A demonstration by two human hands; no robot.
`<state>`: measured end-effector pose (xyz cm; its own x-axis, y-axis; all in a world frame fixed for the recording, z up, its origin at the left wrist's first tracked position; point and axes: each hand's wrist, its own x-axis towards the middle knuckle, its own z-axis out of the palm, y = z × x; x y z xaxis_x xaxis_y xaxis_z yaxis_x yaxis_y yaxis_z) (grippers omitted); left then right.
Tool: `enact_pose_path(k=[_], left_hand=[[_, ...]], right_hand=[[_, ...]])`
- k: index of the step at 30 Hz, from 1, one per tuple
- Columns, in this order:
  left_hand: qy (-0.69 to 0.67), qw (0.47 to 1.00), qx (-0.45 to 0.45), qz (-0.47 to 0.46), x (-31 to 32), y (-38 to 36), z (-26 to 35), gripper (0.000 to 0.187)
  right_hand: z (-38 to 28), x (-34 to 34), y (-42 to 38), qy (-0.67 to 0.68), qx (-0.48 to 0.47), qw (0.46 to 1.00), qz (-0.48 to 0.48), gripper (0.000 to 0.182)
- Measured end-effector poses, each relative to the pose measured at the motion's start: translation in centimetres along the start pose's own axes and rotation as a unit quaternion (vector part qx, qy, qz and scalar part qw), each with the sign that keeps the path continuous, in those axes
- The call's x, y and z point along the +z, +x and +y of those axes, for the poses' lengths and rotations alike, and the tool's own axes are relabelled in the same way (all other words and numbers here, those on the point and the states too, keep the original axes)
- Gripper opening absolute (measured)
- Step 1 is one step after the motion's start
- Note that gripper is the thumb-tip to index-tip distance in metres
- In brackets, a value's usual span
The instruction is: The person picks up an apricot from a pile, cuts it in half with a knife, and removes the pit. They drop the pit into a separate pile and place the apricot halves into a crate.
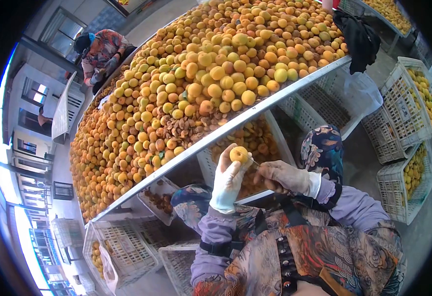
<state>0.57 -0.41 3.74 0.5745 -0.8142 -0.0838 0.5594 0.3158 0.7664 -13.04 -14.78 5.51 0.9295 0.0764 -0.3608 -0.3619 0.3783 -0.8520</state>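
Orange fruit (194, 90) heaped on metal-rimmed table (255, 114) — crates (404, 112) beneath, alongside.

Fruit (191, 89) on table (240, 120), crates (401, 111) right, another crate (127, 241) lower left

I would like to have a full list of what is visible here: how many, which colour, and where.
Held fruit: one, yellow-orange, in the left hand
Thin tool: one, colour unclear, between right hand and fruit
Whole fruits: uncountable, yellow to orange, heaped on the table; more in crates
Brown pieces: many, brown, on the table near its edge
Table: one, pale rim, centre
Cut fruit: many, orange, in a crate below the rim
Crates: at least eight, whitish, around and under the table
Black cloth: one, table's right corner
Plastic bag: one, whitish, below the cloth
Co-worker: one, patterned clothing, upper left
Hands: two, whitish gloves, centre
Sleeves: two, purple, lower centre and right
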Motion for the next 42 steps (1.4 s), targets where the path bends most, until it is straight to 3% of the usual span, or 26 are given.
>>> enact_pose_path(k=[9,14,19,22,24,28,30,33,36,37,38,40,42], left_hand=[[0.0,1.0,-0.008,0.013,-0.3,-0.4,-0.9,0.056],[0.065,0.997,0.013,0.036,0.4,-0.8,-1.2,0.055],[-0.024,0.999,-0.026,0.03,-0.9,-1.1,-3.8,0.048],[0.049,0.997,-0.026,0.058,-1.0,-0.4,-3.3,0.045],[0.137,0.988,0.043,0.051,-0.6,0.1,-2.7,0.042],[0.18,0.977,0.071,0.085,0.2,0.1,-2.3,0.04],[0.095,0.994,0.039,0.043,0.1,-0.1,-2.4,0.047],[-0.023,0.996,-0.033,0.074,0.1,-0.3,-3.1,0.051],[-0.135,0.979,-0.137,0.073,-0.4,0.1,-3.3,0.052],[-0.106,0.987,-0.118,0.034,0.0,-0.2,-3.1,0.049],[-0.07,0.994,-0.087,0.004,0.4,-0.5,-2.9,0.045],[0.13,0.988,0.054,0.065,0.7,0.3,-3.7,0.04],[0.249,0.957,0.09,0.115,0.5,0.6,-3.2,0.043]], right_hand=[[0.6,0.7,0.0,0.013,0.027,1.0,0.004,0.039],[2.0,1.1,0.4,0.065,0.008,0.998,-0.004,0.039],[3.5,1.7,1.3,0.074,0.024,0.996,0.043,0.039],[3.0,1.9,1.6,0.073,0.015,0.996,0.048,0.04],[2.0,2.3,1.5,0.06,0.04,0.995,0.073,0.041],[0.8,2.1,1.5,0.109,0.085,0.989,0.05,0.042],[1.7,2.3,1.7,0.073,0.037,0.995,0.062,0.042],[3.1,2.9,2.1,0.024,0.004,0.993,0.113,0.041],[3.0,2.6,2.1,0.021,0.032,0.994,0.105,0.036],[2.2,3.0,1.9,0.029,0.084,0.982,0.166,0.034],[1.4,3.2,1.6,0.089,0.088,0.98,0.157,0.032],[1.2,2.4,2.1,0.089,0.102,0.986,0.102,0.038],[0.9,2.7,2.0,0.131,0.08,0.985,0.081,0.04]])
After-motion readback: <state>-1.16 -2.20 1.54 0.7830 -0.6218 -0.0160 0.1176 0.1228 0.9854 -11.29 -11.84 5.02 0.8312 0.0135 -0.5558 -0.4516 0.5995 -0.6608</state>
